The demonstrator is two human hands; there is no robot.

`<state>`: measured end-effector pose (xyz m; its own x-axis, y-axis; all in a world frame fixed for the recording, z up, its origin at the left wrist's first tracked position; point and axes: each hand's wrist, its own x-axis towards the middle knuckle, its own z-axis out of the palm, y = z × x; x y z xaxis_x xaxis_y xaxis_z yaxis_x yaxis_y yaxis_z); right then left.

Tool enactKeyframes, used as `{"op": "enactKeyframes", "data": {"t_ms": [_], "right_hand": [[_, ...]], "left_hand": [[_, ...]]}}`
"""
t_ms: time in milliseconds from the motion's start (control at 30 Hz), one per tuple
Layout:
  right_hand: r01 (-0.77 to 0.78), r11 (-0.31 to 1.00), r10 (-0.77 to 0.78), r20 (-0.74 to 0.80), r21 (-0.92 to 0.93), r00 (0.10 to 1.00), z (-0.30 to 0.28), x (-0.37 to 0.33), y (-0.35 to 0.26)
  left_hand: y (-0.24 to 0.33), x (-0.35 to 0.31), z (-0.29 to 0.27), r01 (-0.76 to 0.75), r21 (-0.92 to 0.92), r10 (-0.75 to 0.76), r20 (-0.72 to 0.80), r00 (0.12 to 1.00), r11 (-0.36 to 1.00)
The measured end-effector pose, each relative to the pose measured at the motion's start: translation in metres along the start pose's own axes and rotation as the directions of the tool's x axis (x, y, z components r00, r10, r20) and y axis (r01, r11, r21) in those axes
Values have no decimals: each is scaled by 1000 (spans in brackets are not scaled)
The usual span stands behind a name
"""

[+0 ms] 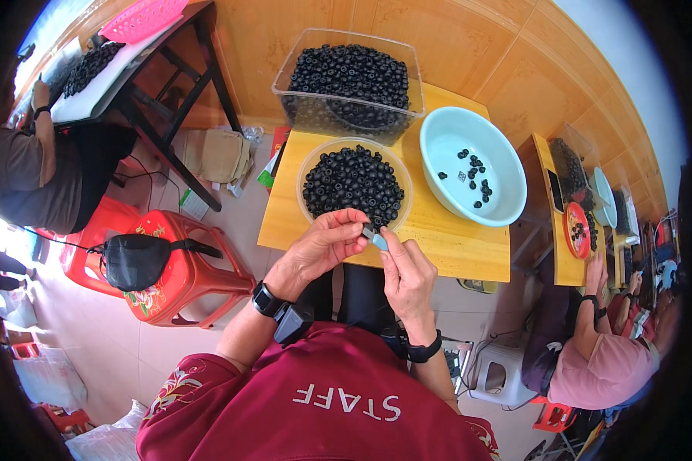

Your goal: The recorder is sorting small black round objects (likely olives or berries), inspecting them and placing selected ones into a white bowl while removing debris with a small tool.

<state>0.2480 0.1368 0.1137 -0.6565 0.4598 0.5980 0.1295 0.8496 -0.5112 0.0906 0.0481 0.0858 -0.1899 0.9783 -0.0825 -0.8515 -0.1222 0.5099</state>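
My left hand (323, 247) pinches a small black ring-like piece (367, 229) over the near edge of the yellow table (469, 253). In my right hand (409, 278) is a small tool with a light blue handle (379, 241), its tip against the black piece; fingers hide most of the tool, so I cannot tell its exact kind. Just beyond my hands stands a round clear tub (301, 178) heaped with similar black pieces (350, 180). To its right, a pale blue basin (457, 201) holds several scattered black pieces (476, 165).
Behind the tub, a clear rectangular box (315, 119) is full of black pieces. Red plastic stools (184, 269) stand on the left, one bearing a black pouch (134, 261). People sit at tables on the far left (31, 161) and right (603, 365).
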Motion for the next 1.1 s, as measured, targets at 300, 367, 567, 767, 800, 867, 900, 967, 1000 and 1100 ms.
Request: {"op": "enactKeyframes", "data": {"t_ms": [300, 367, 567, 767, 800, 867, 900, 967, 1000, 1100], "right_hand": [[-218, 961, 221, -1, -172, 975, 5, -14, 45], [-285, 948, 282, -42, -144, 958, 0, -11, 57], [-401, 908, 400, -27, -121, 916, -10, -30, 68], [-516, 853, 522, -173, 82, 835, -31, -31, 71], [-488, 866, 499, -222, 104, 838, -31, -33, 77], [-454, 882, 472, -271, 128, 839, -35, -31, 83], [-516, 820, 567, -232, 246, 791, -41, -30, 85], [-581, 730, 665, -179, 360, 725, -56, -27, 75], [-547, 615, 720, -124, 567, 682, -72, -17, 62], [-282, 442, 620, -62, 852, 782, -109, 12, 32]], "left_hand": [[6, -11, 16, 40, 86, -48, 101, 994, 995], [7, -6, 15, 36, 80, -45, 116, 992, 996], [-5, 27, -3, 102, 168, -77, -149, 986, 980], [-6, 118, 40, 7, 345, 18, -69, 997, 939], [-7, 133, 52, 1, 344, 22, -62, 998, 939], [-3, 152, 70, -82, 373, 60, 70, 996, 924], [-1, 154, 74, -78, 376, 54, 74, 996, 923], [4, 146, 81, -92, 432, 58, 92, 994, 897], [10, 131, 90, -108, 495, 65, 103, 992, 862], [34, 83, 102, -140, 643, -28, 245, 969, 753]]}}
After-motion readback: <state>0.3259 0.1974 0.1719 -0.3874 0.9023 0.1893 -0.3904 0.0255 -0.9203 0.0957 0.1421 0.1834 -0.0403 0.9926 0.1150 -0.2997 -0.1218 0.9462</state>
